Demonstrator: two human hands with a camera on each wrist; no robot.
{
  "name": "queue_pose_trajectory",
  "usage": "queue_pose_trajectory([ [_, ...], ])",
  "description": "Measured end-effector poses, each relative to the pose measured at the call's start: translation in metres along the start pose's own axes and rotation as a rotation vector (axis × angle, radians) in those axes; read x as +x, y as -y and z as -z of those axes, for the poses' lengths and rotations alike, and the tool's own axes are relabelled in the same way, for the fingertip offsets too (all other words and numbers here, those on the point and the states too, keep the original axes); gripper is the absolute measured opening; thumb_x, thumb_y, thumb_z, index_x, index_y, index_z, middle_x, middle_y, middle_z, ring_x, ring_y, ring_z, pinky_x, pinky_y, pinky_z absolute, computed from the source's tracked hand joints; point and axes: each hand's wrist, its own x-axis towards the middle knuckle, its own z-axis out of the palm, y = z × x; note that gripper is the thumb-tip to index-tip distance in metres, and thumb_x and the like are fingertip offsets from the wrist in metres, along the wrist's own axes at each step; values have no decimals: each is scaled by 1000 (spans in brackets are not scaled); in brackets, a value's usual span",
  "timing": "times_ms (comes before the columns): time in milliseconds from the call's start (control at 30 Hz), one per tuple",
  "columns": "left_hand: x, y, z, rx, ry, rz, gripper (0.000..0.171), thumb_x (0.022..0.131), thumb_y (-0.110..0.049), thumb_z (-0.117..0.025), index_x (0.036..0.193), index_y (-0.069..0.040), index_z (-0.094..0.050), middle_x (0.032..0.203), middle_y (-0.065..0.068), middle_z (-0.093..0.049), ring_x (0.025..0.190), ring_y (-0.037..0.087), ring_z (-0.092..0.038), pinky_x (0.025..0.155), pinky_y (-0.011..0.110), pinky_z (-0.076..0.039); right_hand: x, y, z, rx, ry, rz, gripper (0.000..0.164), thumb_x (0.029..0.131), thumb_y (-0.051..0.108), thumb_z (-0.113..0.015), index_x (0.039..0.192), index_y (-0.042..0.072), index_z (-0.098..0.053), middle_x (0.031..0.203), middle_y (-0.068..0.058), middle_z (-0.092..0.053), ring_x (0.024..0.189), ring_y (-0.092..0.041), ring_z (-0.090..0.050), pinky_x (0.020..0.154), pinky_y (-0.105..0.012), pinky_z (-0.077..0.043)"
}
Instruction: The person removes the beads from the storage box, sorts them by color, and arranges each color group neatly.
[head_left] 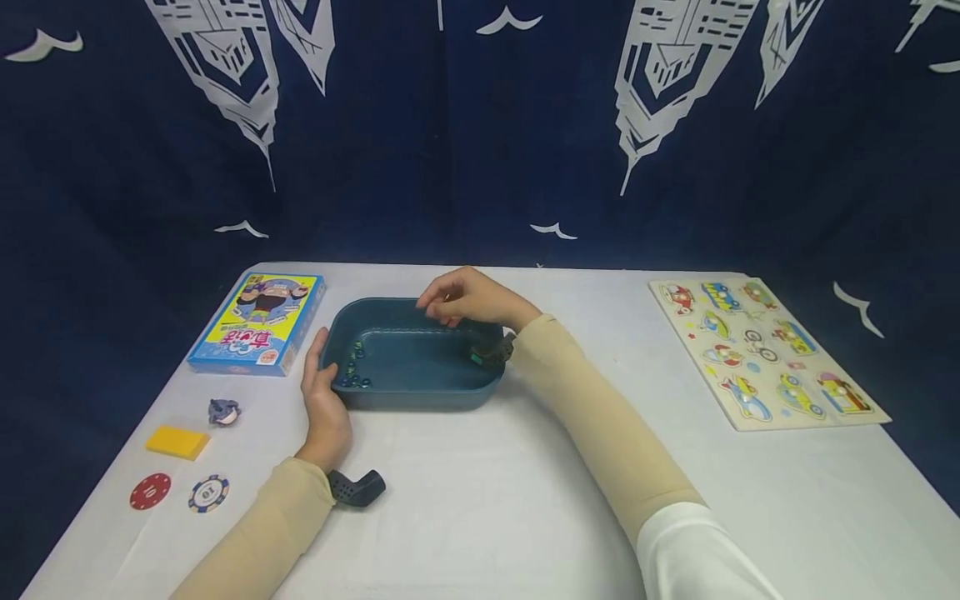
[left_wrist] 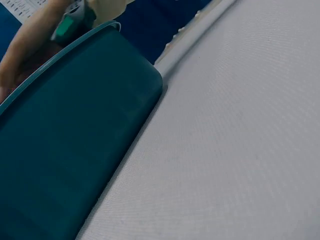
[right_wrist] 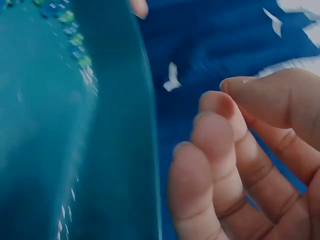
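Teal tub (head_left: 412,400), glassy beads (head_left: 365,382) inside at left — left hand (head_left: 327,415) grips that end; right hand (head_left: 476,298) hovers far side, fingers (right_wrist: 214,137) loosely curled, empty.

The left forearm (head_left: 258,533) comes in from 7 o'clock and slants toward 1, and beyond it the left hand (head_left: 327,412) points up to 12, fingers (head_left: 313,357) extended and thumb (head_left: 326,377) set apart toward 1. The right forearm (head_left: 611,425) enters from 5 o'clock and runs toward 11, where the right hand (head_left: 480,296) bends at the knuckles, its fingers (right_wrist: 190,175) curled toward 8, its thumb (right_wrist: 275,95) close against them.
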Motion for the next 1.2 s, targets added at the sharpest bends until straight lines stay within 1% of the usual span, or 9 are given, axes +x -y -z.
queue_pose_trajectory([
  [100,-1,-1,0,10,5,3,61,98,-12,-22,159,-20,-22,164,-12,-18,151,6,-7,124,36,0,17,5,-15,8,95,17,24,95,1,-63,116,-11,-66,97,-30,-66,69,-16,-56,68,-34,-55],
  [167,-1,-2,0,10,8,9,61,99,-13,-22,159,-20,-22,164,-12,-17,151,6,-6,124,36,0,28,6,-24,6,137,3,25,95,0,-62,117,-11,-66,102,-32,-66,68,-16,-55,66,-32,-52],
  [367,-1,-2,0,-36,8,12,61,98,-10,-23,159,-17,-22,165,-7,-17,151,9,-7,124,35,-2,56,3,-46,-74,207,-95,27,95,4,-64,120,-3,-67,111,-19,-71,82,-17,-65,73,-29,-57],
  [433,0,-2,0,-51,6,9,62,97,-9,-23,159,-16,-23,165,-6,-17,152,10,-7,123,34,-3,64,2,-53,-84,221,-128,28,94,4,-65,122,-2,-67,109,-15,-72,84,-17,-67,74,-30,-58],
  [533,1,-2,0,-53,8,11,62,97,-9,-23,159,-16,-23,165,-5,-17,152,10,-7,123,34,-5,73,-2,-62,-77,247,-172,30,93,2,-66,123,-2,-66,101,-12,-73,80,-16,-65,73,-30,-58],
  [633,1,-2,0,-45,12,12,61,98,-10,-23,159,-16,-22,165,-5,-16,152,11,-7,124,34,-6,80,-4,-69,-100,267,-195,29,92,-1,-65,121,0,-67,96,-9,-72,78,-15,-62,71,-30,-57],
  [800,1,-2,0,-51,12,8,61,97,-10,-24,159,-17,-23,165,-6,-17,151,9,-8,123,32,-7,87,-6,-77,-201,283,-215,29,90,-1,-66,118,5,-69,92,-4,-73,78,-12,-61,69,-28,-56],
  [1067,1,-2,1,-24,8,-7,61,97,-10,-23,159,-15,-22,165,-7,-18,151,9,-8,123,32,-5,96,-9,-86,-329,244,-226,22,86,-2,-69,103,10,-72,86,-5,-71,74,-13,-61,64,-26,-56],
  [1200,2,-1,2,-21,12,-19,62,97,-9,-23,158,-14,-23,164,-6,-19,151,9,-9,123,32,-7,98,-13,-84,-326,241,-213,16,85,0,-70,97,11,-72,85,-5,-71,73,-13,-61,65,-25,-57],
])
